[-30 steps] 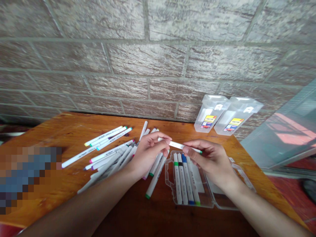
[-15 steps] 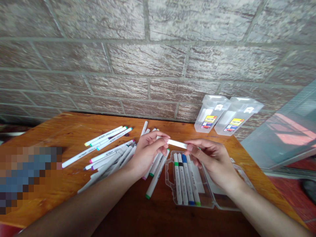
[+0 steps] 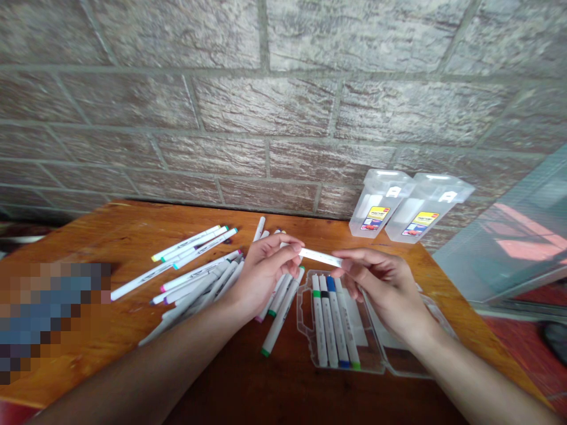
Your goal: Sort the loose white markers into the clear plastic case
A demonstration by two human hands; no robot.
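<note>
Above the brown wooden table [image 3: 110, 236], the left hand [image 3: 268, 268] and the right hand [image 3: 383, 280] are both gripping one slim white marker [image 3: 319, 257], near the open transparent plastic case [image 3: 371, 355], where four white-bodied markers [image 3: 337, 319] lie side by side.

A brick wall [image 3: 266, 106] backs the wooden table [image 3: 119, 236]

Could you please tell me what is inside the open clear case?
Four white markers lie side by side in its left half. The right hand covers part of the right half; anything there is hidden.
</note>
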